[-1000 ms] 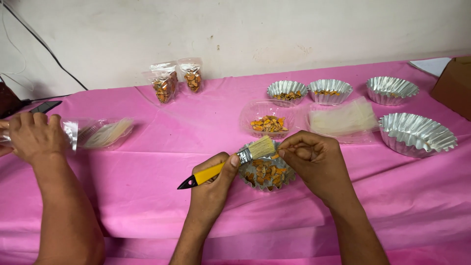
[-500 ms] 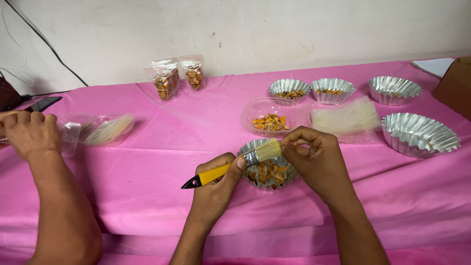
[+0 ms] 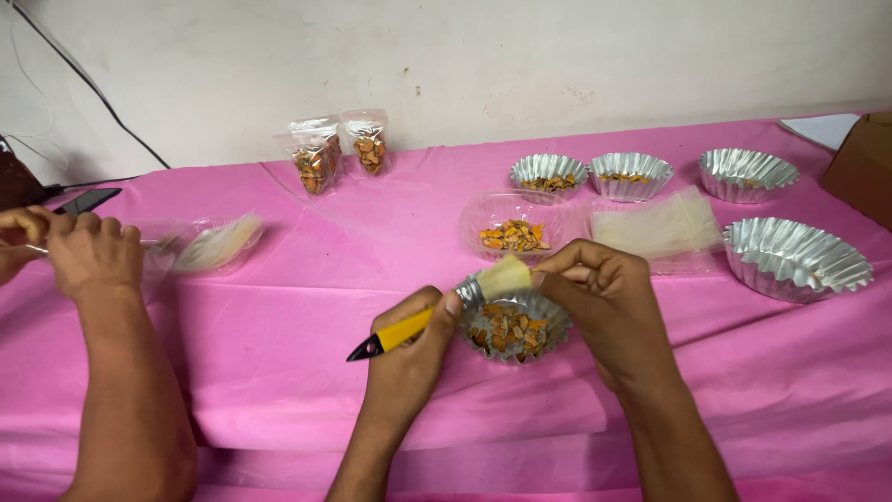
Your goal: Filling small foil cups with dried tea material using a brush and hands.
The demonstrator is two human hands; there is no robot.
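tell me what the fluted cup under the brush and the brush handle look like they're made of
Fluted cup: likely thin aluminium foil, going by its shiny silver, crimped, pleated wall. Brush handle, in the left hand: probably smooth plastic, glossy yellow with a black tip. Its pale bristles, touched by the right hand, could be natural or synthetic; I cannot tell.

I count five foil cups: one [image 3: 513, 325] under my hands, three [image 3: 549, 171] [image 3: 631, 175] [image 3: 748, 173] in a back row, one [image 3: 796, 258] at right. Two pouches [image 3: 314, 155] [image 3: 366, 142] stand by the wall. I see two clear trays [image 3: 514, 219] [image 3: 206, 245] and one brush [image 3: 437, 311].
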